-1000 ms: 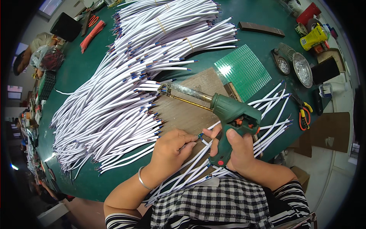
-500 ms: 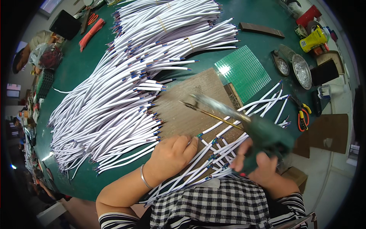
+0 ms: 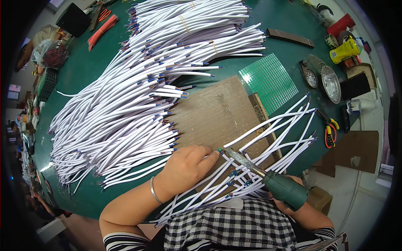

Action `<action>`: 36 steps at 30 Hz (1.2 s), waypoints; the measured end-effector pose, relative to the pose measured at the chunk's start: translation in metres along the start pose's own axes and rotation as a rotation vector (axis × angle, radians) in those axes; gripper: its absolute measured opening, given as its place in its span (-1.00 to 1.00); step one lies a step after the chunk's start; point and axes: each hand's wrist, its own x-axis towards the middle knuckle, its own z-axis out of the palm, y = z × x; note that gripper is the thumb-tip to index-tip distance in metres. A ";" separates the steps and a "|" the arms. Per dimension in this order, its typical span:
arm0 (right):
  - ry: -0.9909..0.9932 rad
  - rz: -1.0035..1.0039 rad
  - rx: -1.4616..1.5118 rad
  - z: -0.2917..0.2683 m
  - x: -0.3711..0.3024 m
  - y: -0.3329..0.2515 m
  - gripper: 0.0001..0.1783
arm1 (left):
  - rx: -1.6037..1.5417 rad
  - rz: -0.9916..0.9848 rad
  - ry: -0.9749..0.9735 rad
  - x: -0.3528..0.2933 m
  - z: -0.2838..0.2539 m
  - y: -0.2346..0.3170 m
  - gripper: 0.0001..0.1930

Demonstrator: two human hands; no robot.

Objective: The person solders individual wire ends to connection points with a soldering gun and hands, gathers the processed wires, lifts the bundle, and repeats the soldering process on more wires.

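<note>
My left hand (image 3: 184, 167), a silver bangle on its wrist, pinches the stripped end of a white cable at the front of a brown wooden board (image 3: 209, 113). In my right hand (image 3: 298, 212) is a green soldering gun (image 3: 287, 190) with a metal barrel. Its body hides most of the right fingers. The barrel's tip is down at the wire joint (image 3: 220, 149), close to my left fingertips. A white cable (image 3: 245, 137) runs from that joint up to the right. Several other joined white cables (image 3: 289, 146) lie crossed under and beside the gun.
A big heap of white cables (image 3: 121, 113) with bare coloured ends covers the left. Right of the board are a green perforated sheet (image 3: 270, 81), metal dishes (image 3: 331, 81), pliers (image 3: 330, 129) and a yellow bottle (image 3: 345, 50). A dark bar (image 3: 289, 37) lies at the back.
The soldering gun has swung down and its tip now meets the wire joint; before, it was raised over the board. My left hand has stayed nearly still at the joint.
</note>
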 end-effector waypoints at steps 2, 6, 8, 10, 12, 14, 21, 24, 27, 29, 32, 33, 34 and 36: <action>0.018 0.080 0.161 0.007 -0.012 0.006 -0.88 | -0.010 0.009 0.013 0.000 0.000 -0.001 -0.70; -0.125 0.150 0.296 -0.001 -0.011 0.005 -0.68 | 0.034 0.004 -0.016 0.001 -0.001 0.002 -0.70; -0.122 0.163 0.331 -0.002 -0.004 0.002 -0.69 | 0.060 0.007 -0.044 0.002 -0.003 0.003 -0.70; -0.086 0.168 0.326 0.001 -0.009 0.002 -0.70 | 0.068 0.002 -0.060 0.002 -0.005 0.004 -0.69; -0.049 0.173 0.323 0.004 -0.012 0.005 -0.71 | 0.075 -0.002 -0.078 0.003 -0.006 0.006 -0.69; -0.043 0.102 0.300 0.006 -0.015 0.009 -0.72 | 0.083 -0.014 -0.132 0.004 -0.008 0.007 -0.68; -0.094 0.173 0.315 0.005 -0.017 0.008 -0.73 | 0.072 -0.036 -0.198 0.008 -0.012 0.009 -0.68; -0.073 0.114 0.277 0.003 -0.011 0.008 -0.74 | 0.063 -0.051 -0.221 0.010 -0.015 0.010 -0.69; -0.047 0.054 0.214 0.002 -0.005 0.005 -0.76 | 0.048 -0.061 -0.249 0.013 -0.016 0.011 -0.69; -0.031 0.055 0.176 0.003 -0.005 0.003 -0.78 | 0.046 -0.072 -0.264 0.015 -0.017 0.011 -0.71; -0.039 0.043 0.184 0.000 0.000 0.002 -0.79 | 0.049 -0.072 -0.266 0.015 -0.017 0.012 -0.71; -0.039 0.044 0.184 0.001 -0.001 0.003 -0.79 | 0.049 -0.071 -0.268 0.015 -0.018 0.012 -0.71; -0.043 0.025 0.157 0.001 -0.002 0.004 -0.79 | 0.050 -0.072 -0.270 0.015 -0.018 0.012 -0.71; -0.045 0.006 0.131 0.002 -0.004 0.005 -0.79 | 0.051 -0.071 -0.275 0.016 -0.018 0.013 -0.72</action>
